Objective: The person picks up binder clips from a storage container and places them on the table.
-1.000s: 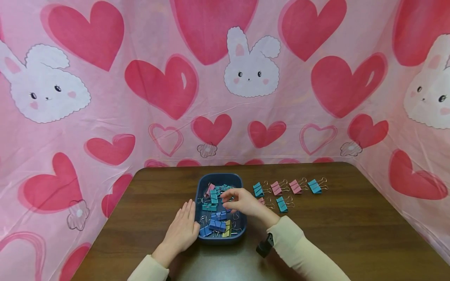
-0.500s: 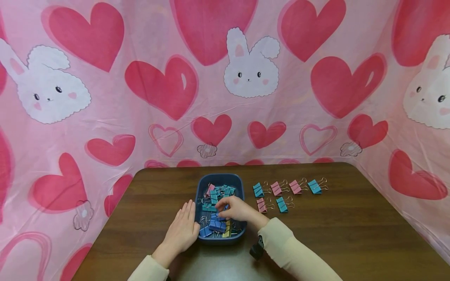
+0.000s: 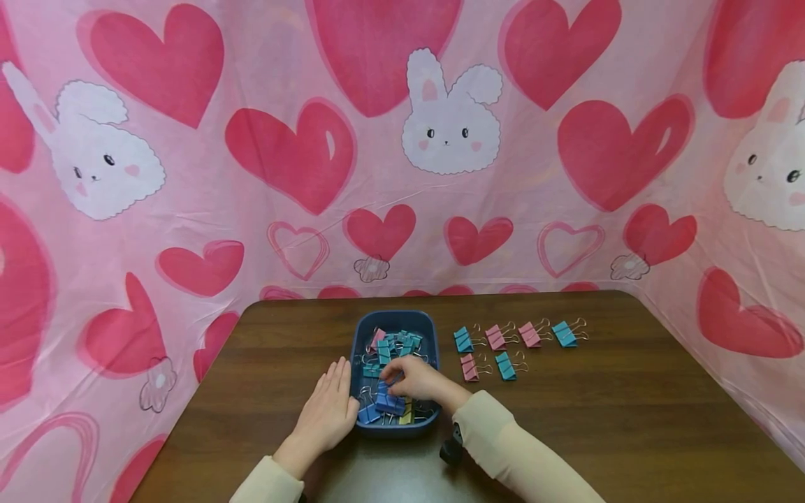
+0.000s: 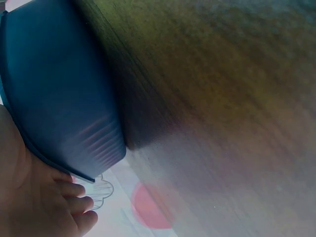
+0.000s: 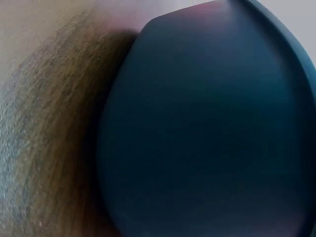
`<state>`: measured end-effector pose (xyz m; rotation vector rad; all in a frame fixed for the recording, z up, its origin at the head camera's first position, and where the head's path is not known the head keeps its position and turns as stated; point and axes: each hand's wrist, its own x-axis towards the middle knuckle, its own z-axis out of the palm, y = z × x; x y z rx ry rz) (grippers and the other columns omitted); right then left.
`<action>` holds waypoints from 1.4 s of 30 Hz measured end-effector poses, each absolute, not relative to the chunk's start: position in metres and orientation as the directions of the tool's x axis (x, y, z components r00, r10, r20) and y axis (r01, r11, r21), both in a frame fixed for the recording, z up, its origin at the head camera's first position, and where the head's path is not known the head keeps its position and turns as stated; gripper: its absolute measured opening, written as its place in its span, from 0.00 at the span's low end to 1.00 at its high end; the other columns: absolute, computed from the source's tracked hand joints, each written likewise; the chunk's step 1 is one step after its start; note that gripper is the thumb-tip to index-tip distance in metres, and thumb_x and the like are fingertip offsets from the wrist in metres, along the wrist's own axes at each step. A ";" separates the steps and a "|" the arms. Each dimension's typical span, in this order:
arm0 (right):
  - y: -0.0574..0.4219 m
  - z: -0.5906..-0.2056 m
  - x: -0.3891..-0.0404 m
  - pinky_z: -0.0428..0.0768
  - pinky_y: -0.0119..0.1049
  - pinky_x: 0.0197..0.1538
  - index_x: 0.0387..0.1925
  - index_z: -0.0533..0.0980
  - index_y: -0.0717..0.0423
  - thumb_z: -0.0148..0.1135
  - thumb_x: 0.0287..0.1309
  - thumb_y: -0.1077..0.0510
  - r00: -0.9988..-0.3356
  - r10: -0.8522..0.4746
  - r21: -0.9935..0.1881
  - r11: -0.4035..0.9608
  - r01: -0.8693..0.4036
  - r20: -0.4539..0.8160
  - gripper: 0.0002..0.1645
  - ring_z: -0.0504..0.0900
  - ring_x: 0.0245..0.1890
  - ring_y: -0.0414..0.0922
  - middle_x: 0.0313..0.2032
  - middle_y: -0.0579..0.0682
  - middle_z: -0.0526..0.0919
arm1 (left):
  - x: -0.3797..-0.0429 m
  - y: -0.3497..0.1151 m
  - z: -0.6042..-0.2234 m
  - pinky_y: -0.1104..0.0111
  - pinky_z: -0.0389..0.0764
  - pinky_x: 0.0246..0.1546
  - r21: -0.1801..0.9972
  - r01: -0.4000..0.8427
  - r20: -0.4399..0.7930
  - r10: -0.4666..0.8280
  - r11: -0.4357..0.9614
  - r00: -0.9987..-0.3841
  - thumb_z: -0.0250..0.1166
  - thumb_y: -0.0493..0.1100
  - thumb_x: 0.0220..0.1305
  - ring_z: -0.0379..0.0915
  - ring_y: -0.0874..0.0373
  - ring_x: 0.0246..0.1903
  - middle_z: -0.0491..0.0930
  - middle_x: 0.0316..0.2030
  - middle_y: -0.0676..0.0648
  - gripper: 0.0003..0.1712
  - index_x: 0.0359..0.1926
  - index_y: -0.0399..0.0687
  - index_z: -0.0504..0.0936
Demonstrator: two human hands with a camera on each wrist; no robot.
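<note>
A dark blue box (image 3: 396, 432) of binder clips stands mid-table in the head view. My left hand (image 3: 323, 405) lies flat along its left side, fingers straight; the left wrist view shows those fingers at the box wall (image 4: 59, 89). Over the right side of the box reaches my right hand (image 3: 418, 381), thumb and forefinger bent and apart just above a blue binder clip (image 3: 390, 403); whether they touch it is hidden. Teal clips (image 3: 384, 351), a pink clip (image 3: 377, 338) and a yellow clip (image 3: 407, 412) lie around it. Only the box's outer wall (image 5: 207, 123) fills the right wrist view.
Right of the box, several clips lie in two rows on the brown table (image 3: 597, 419). The back row includes a teal clip (image 3: 463, 339); the front row has a pink clip (image 3: 468, 367) and a teal clip (image 3: 505, 366). Behind hangs a pink heart-patterned cloth (image 3: 528, 181).
My right hand has moved left and nearer to me, from the teal clips to above the blue ones. My left hand has stayed at the box, and the laid-out clips have not moved.
</note>
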<state>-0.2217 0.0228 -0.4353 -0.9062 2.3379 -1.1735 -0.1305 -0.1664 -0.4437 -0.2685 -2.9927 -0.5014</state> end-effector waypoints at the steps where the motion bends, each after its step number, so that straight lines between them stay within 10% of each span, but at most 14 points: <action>1: 0.022 -0.436 -0.222 0.78 0.33 0.39 0.38 0.79 0.63 0.64 0.50 0.68 -0.728 -0.685 -0.812 0.437 -0.388 -0.021 0.11 0.79 0.34 0.42 0.33 0.49 0.81 | -0.130 -0.166 -0.444 0.52 0.48 0.64 0.315 0.187 0.122 0.156 0.930 -0.980 0.50 0.44 0.63 0.44 0.41 0.66 0.50 0.67 0.35 0.35 0.66 0.29 0.53; 42: 0.037 -0.430 -0.230 0.77 0.28 0.32 0.26 0.80 0.58 0.65 0.51 0.64 -0.838 -0.470 -0.729 0.465 -0.503 0.278 0.02 0.74 0.27 0.39 0.26 0.43 0.79 | -0.131 -0.166 -0.443 0.52 0.48 0.64 0.320 0.184 0.124 0.152 0.929 -0.981 0.50 0.44 0.63 0.44 0.41 0.66 0.50 0.67 0.35 0.35 0.66 0.29 0.54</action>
